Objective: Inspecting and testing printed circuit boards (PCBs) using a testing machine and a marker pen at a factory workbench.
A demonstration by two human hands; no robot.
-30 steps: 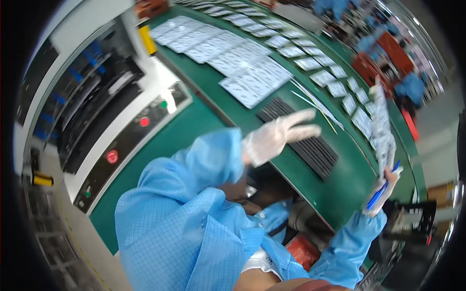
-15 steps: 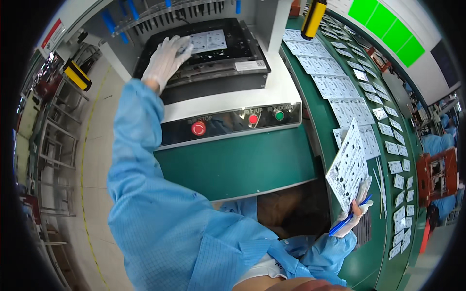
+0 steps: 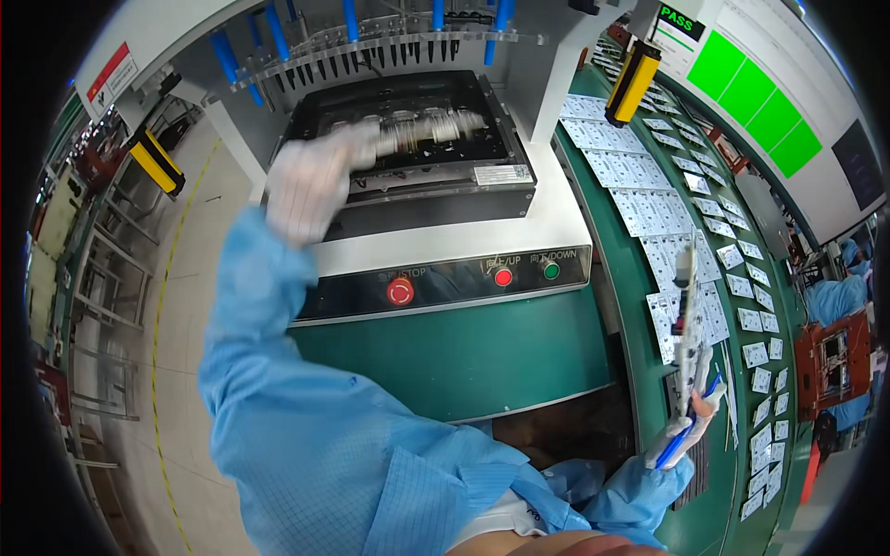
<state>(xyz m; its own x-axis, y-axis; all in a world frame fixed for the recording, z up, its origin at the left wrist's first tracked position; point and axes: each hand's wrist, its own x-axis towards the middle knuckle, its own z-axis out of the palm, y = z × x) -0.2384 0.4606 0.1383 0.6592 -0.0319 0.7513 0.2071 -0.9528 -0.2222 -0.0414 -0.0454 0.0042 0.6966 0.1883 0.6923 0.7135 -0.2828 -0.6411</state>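
My gloved left hand (image 3: 313,181), smeared by motion, is at the black test fixture (image 3: 324,97) inside the grey and white machine. Its fingers grip one end of a circuit board (image 3: 431,130), seen nearly edge-on and tilted above the fixture bed. Over at the right, my gloved right hand (image 3: 697,419) is closed on a larger circuit board panel (image 3: 686,343), standing upright and almost edge-on. A blue pen (image 3: 675,447) is also held in that hand, crossing the palm.
Buttons sit on the machine's front panel (image 3: 445,285). Probes and blue rods (image 3: 350,20) hang above the fixture. Yellow-black sensor bars (image 3: 634,83) flank the opening. White board panels (image 3: 640,169) overlap along the green bench at right, with rows of smaller boards (image 3: 749,320) beyond. A screen (image 3: 756,102) shows green blocks.
My left hand has taken hold of the board and lifted it off the fixture bed. In my right hand, the panel has turned from face-on to edge-on. The view has shifted slightly.
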